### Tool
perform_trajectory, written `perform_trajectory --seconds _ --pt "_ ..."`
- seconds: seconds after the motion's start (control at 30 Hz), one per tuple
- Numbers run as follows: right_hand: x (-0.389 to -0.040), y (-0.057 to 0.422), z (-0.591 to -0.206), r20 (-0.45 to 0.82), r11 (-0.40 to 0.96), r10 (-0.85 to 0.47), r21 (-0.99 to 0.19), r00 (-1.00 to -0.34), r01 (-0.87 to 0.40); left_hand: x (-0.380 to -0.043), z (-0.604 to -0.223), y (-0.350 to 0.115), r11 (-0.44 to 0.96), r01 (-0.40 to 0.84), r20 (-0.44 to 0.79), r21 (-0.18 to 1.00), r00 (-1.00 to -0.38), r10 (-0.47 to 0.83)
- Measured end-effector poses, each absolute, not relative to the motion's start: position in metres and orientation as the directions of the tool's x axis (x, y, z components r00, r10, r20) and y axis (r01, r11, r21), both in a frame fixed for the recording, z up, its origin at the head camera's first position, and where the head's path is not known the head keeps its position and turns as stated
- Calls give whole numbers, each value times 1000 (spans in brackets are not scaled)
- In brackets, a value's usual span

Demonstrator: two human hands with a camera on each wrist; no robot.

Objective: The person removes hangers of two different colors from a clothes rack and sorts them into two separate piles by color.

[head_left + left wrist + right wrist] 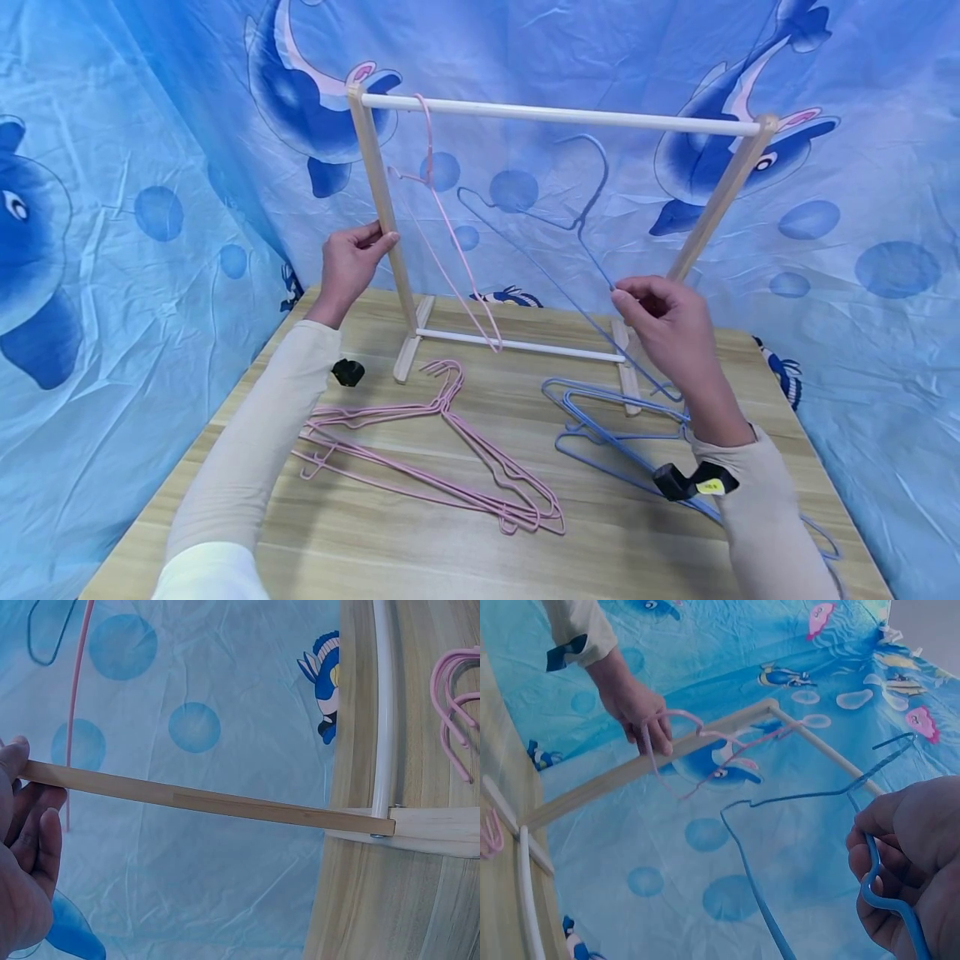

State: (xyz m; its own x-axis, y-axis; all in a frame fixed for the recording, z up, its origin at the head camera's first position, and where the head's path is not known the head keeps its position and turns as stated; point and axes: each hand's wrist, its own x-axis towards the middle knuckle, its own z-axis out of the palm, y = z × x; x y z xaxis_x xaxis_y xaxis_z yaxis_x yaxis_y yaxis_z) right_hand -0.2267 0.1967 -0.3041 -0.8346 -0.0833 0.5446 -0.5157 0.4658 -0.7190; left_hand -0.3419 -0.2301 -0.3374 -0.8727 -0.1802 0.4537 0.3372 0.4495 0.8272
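My left hand (352, 262) pinches the left wooden post (372, 167) of a small clothes rack, thumb in front. In the left wrist view, fingers curl beside the same post (180, 796). From the rack's white top rail (555, 114) a pink hanger (430, 137) hangs near the left end. My right hand (671, 333) grips a blue hanger (604, 171) by one side, its hook up and just below the rail in the head view. The right wrist view shows the blue wire running through the curled fingers of the right hand (922, 855).
Several pink hangers (444, 407) lie stacked on the wooden table (375, 558), left of centre. Several blue hangers (600, 390) lie at the right, partly under my right forearm. A white lower bar (555, 350) joins the rack's feet. Blue dolphin-print cloth (510, 50) surrounds the table.
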Motion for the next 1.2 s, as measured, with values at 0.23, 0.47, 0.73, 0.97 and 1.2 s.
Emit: perform_trajectory --seconds 0.23,0.47,0.73,0.97,1.2 --pt "-222 229 -318 528 507 -107 -700 -843 -503 -343 -336 -229 451 333 448 828 -876 -176" --pt "-220 263 -336 514 575 -108 -666 -851 -475 -344 -336 -229 448 316 430 836 -885 -179" --pt "-205 298 -354 454 641 -95 -652 -886 -404 -344 -335 -228 455 317 433 832 -884 -175" --pt "-189 327 -380 382 615 -77 -709 -921 -345 -344 -336 -230 458 326 439 827 -883 -165" --pt "-177 350 -401 356 620 -77 -715 -931 -324 -343 -338 -231 453 331 439 828 -884 -157"
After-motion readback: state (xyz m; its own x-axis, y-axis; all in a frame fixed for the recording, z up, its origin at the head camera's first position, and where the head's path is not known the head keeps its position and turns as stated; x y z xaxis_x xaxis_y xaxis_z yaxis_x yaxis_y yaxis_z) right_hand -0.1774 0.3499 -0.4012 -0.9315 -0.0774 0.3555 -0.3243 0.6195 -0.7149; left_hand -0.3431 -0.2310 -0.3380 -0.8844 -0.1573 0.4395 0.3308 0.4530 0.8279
